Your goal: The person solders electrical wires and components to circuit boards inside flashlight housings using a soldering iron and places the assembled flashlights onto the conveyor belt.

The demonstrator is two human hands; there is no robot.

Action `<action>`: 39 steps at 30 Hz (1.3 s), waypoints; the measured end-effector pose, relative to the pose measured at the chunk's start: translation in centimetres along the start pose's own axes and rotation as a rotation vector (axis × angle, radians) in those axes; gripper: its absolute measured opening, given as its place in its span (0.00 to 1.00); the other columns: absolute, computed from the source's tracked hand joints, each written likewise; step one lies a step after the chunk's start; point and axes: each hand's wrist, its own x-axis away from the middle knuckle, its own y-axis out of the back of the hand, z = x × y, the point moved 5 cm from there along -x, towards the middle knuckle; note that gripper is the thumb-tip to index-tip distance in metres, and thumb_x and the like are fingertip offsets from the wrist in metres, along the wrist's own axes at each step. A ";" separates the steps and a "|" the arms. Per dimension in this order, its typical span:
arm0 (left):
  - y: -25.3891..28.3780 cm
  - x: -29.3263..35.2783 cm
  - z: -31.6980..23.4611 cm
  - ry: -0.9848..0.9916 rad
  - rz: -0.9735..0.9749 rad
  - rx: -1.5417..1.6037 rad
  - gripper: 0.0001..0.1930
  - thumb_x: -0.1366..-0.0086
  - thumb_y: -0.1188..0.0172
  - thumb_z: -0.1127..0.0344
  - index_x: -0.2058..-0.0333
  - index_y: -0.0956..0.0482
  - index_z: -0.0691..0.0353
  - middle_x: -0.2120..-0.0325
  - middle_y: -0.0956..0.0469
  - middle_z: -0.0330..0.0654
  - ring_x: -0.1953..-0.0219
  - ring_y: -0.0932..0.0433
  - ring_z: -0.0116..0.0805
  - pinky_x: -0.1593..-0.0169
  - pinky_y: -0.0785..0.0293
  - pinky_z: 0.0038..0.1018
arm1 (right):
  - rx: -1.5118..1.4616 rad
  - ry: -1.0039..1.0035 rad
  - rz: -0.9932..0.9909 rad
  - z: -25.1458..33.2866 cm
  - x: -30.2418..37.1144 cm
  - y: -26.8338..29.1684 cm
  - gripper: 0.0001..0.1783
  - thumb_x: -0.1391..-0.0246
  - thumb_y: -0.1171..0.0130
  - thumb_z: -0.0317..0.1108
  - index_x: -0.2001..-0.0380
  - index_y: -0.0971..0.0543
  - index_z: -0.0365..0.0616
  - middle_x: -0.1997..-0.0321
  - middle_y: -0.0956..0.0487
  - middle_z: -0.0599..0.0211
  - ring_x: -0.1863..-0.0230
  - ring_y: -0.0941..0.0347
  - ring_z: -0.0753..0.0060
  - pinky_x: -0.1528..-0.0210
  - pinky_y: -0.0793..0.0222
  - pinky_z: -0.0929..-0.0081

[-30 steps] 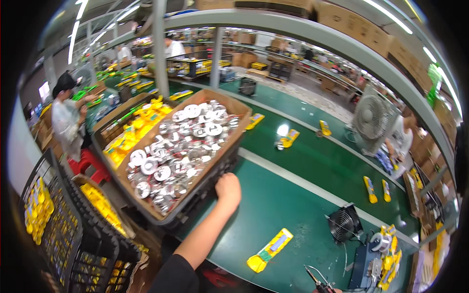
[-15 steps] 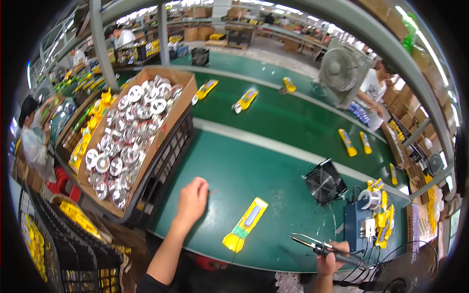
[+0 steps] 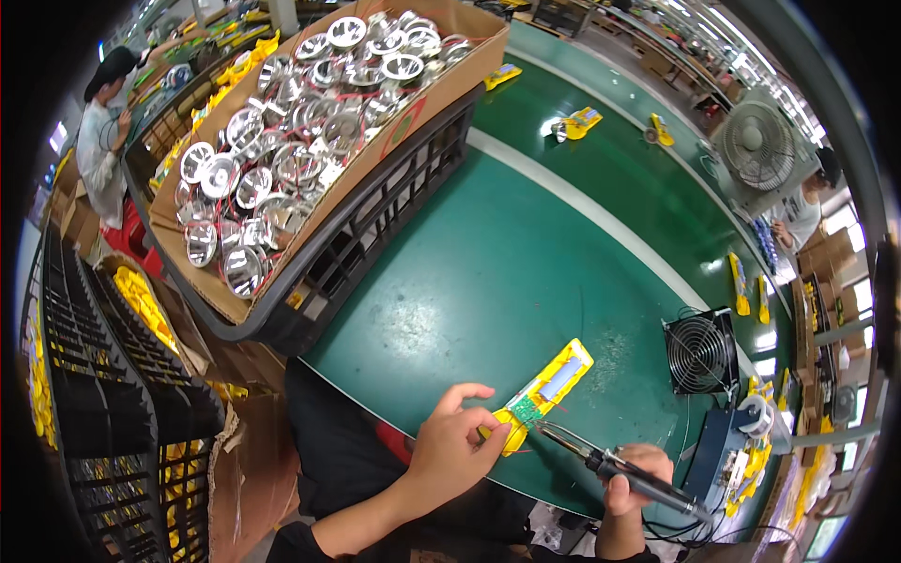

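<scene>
A yellow plastic casing lies slanted on the green bench, holding a blue-grey cell and a small green circuit board. Over the casing's near end, my left hand has thumb and fingertips pinched together, the index finger curving above. Whatever sits between those fingertips is too small to make out. My right hand grips a soldering iron by its dark handle. Its tip, beside a bent thin metal tube, points at the board's right edge; contact is unclear. Thin red wire ends show by the board.
A cardboard box of shiny reflector cups rests on a black crate at left. To the right stand a small black fan, a blue soldering station and a solder spool. Beyond runs a green conveyor with yellow casings. Co-workers sit farther off.
My left hand has come right, from bare bench to the casing's near end. The soldering iron's tip has reached the circuit board. The whole view has shifted and tilted.
</scene>
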 end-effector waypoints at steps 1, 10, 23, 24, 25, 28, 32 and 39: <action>-0.3 0.0 0.2 0.024 0.019 0.038 0.04 0.51 0.41 0.72 0.80 0.26 0.66 0.61 0.32 0.45 0.85 0.33 0.19 0.79 0.33 0.15 | 0.058 0.035 -0.067 0.7 -0.5 -0.4 0.17 0.59 0.43 0.40 0.80 0.35 0.39 0.93 0.34 0.70 0.94 0.39 0.81 0.90 0.41 0.85; -0.4 -0.9 0.3 0.057 0.058 0.038 0.05 0.52 0.41 0.71 0.81 0.25 0.65 0.63 0.31 0.41 0.86 0.34 0.18 0.80 0.34 0.15 | -0.002 -0.144 0.066 -0.9 -0.4 -0.8 0.15 0.59 0.42 0.38 0.78 0.34 0.39 0.88 0.29 0.64 0.89 0.31 0.68 0.83 0.32 0.76; -0.4 -1.2 0.5 0.115 0.102 0.060 0.05 0.52 0.41 0.70 0.81 0.25 0.65 0.64 0.30 0.41 0.85 0.36 0.18 0.79 0.35 0.16 | 0.090 -0.100 0.071 -1.0 -0.3 -1.2 0.15 0.60 0.42 0.38 0.78 0.34 0.38 0.88 0.29 0.64 0.89 0.32 0.68 0.83 0.33 0.76; -0.4 -1.2 0.5 0.114 0.104 0.051 0.05 0.52 0.41 0.70 0.81 0.25 0.65 0.64 0.30 0.41 0.85 0.36 0.18 0.79 0.35 0.16 | 0.088 -0.102 0.071 -1.0 -0.5 -1.3 0.15 0.60 0.42 0.38 0.78 0.34 0.38 0.88 0.29 0.64 0.89 0.32 0.68 0.83 0.33 0.76; -0.4 -1.2 0.4 0.114 0.107 0.042 0.05 0.52 0.41 0.70 0.81 0.25 0.65 0.64 0.30 0.41 0.85 0.35 0.19 0.79 0.35 0.16 | 0.079 -0.109 0.082 -1.0 -0.6 -1.4 0.15 0.59 0.42 0.38 0.78 0.34 0.38 0.88 0.29 0.64 0.89 0.32 0.68 0.83 0.33 0.76; -0.4 -1.2 0.3 0.114 0.098 0.045 0.05 0.52 0.41 0.70 0.81 0.25 0.65 0.65 0.30 0.41 0.85 0.35 0.19 0.79 0.35 0.16 | 0.066 -0.131 0.089 -1.0 -0.6 -1.5 0.15 0.59 0.42 0.38 0.78 0.33 0.38 0.89 0.29 0.64 0.89 0.32 0.68 0.83 0.33 0.76; -0.5 -1.2 0.3 0.111 0.096 0.026 0.05 0.51 0.41 0.69 0.81 0.25 0.65 0.66 0.30 0.41 0.85 0.35 0.19 0.79 0.35 0.17 | 0.068 -0.108 0.077 -0.8 -0.9 -1.5 0.15 0.59 0.42 0.39 0.78 0.33 0.38 0.89 0.30 0.64 0.89 0.32 0.68 0.83 0.33 0.76; -0.5 -1.3 0.1 0.104 0.077 0.025 0.06 0.51 0.42 0.69 0.80 0.25 0.66 0.68 0.29 0.41 0.85 0.34 0.21 0.79 0.35 0.17 | 0.058 -0.133 0.063 -1.1 -0.4 -1.2 0.16 0.58 0.43 0.39 0.79 0.34 0.38 0.89 0.30 0.65 0.90 0.32 0.68 0.84 0.34 0.76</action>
